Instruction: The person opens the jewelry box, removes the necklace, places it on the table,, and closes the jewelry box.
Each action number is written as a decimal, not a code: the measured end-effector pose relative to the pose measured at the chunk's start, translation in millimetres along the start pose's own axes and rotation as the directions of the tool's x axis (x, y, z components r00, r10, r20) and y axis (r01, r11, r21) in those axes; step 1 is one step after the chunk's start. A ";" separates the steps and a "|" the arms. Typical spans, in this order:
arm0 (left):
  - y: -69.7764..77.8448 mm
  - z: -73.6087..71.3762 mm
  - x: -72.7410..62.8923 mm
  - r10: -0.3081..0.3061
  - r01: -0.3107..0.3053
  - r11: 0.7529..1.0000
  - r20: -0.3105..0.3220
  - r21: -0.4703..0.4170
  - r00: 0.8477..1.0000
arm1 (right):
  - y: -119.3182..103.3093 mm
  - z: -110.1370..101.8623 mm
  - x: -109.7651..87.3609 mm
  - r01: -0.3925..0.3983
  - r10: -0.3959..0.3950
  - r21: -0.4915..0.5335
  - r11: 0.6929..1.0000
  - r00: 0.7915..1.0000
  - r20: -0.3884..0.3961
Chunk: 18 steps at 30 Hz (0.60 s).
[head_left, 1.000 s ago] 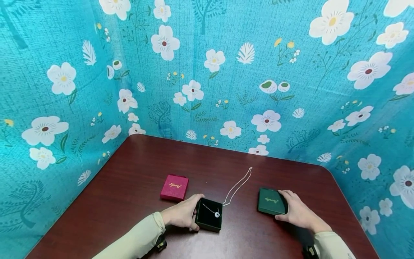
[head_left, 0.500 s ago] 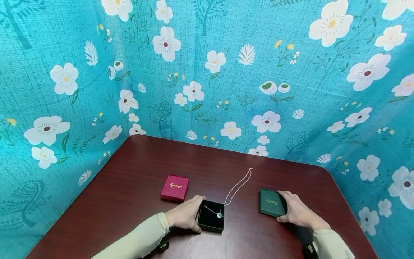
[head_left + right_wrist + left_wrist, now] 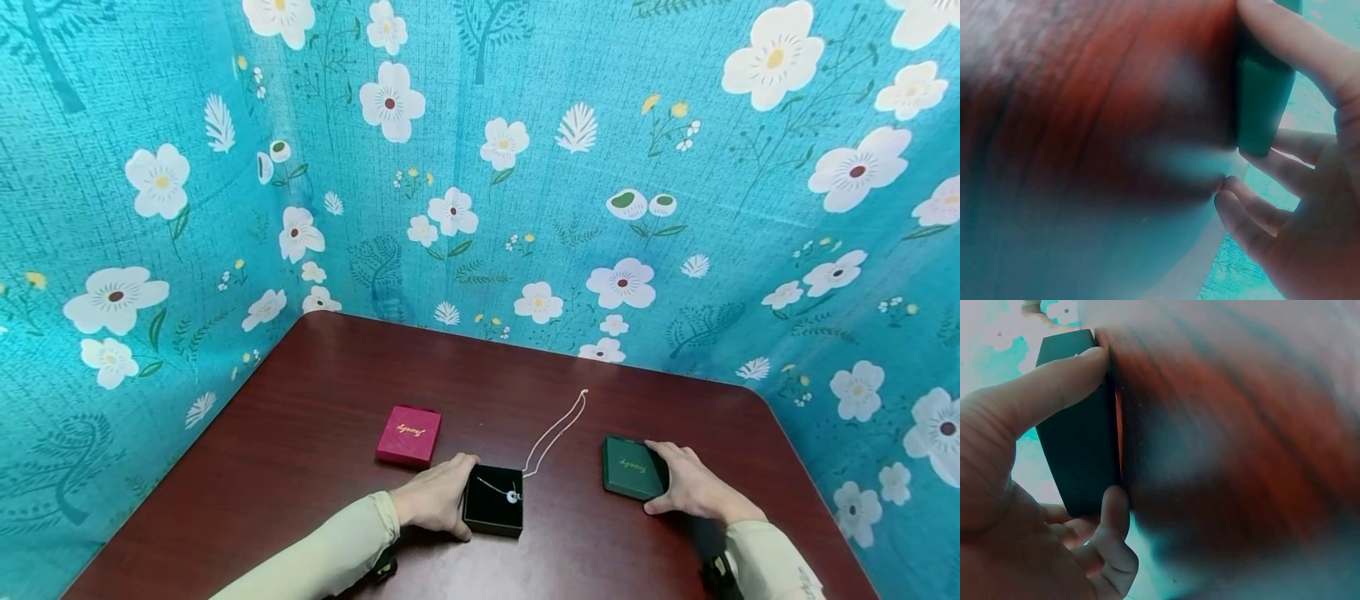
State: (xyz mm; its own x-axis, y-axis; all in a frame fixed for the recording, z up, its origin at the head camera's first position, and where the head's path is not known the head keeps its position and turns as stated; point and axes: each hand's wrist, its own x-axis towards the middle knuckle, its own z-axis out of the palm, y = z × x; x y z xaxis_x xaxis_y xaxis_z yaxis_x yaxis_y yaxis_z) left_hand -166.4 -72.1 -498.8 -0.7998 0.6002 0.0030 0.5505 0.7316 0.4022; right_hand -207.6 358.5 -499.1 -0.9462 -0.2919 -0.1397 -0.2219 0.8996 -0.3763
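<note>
My left hand (image 3: 435, 497) grips the left side of an open dark jewelry box (image 3: 489, 515) with a black lining. In the left wrist view, the thumb (image 3: 1063, 384) lies along one edge of the box, with curled fingers at its lower corner. A necklace's round silvery pendant (image 3: 513, 497) rests on the lining, and its chain (image 3: 553, 433) trails over the back edge in a long loop on the table. Farther right, my right hand (image 3: 696, 485) holds a green jewelry box lid (image 3: 632, 467) with gold lettering by its right side, thumb at the near corner.
A closed pink jewelry box (image 3: 408, 435) with gold lettering sits behind my left hand. The dark red-brown table (image 3: 337, 383) has rounded far corners, and a blue flowered cloth (image 3: 480, 167) hangs around its back and sides.
The open box has shifted slightly right with my left hand. My right hand keeps its hold on the green lid, and the head view has drifted a little.
</note>
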 end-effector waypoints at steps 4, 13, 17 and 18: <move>0.9 0.2 1.0 -0.013 0.013 1.000 0.011 0.007 1.000 | -0.2 -0.7 0.3 -0.007 0.007 0.006 1.000 1.000 0.005; 2.4 1.3 1.6 -0.013 0.013 1.000 0.002 0.026 1.000 | -12.2 -3.1 -2.9 0.061 -0.064 -0.063 0.996 0.996 -0.056; 1.3 2.6 1.3 -0.015 0.015 1.000 0.000 0.018 1.000 | -29.5 -6.1 -4.8 0.100 -0.110 -0.096 0.990 0.989 -0.102; 0.9 2.8 1.3 -0.014 0.014 1.000 0.001 0.014 1.000 | -34.5 -6.8 -5.2 0.104 -0.115 -0.100 0.990 0.987 -0.109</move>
State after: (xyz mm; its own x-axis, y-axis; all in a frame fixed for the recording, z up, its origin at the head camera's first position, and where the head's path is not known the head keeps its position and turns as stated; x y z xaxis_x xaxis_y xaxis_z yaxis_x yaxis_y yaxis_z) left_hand -166.2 -69.8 -501.0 -0.8072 0.5903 -0.0041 0.5425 0.7446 0.3889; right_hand -196.6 331.3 -479.2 -0.9344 -0.3563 0.0047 -0.3417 0.8921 -0.2956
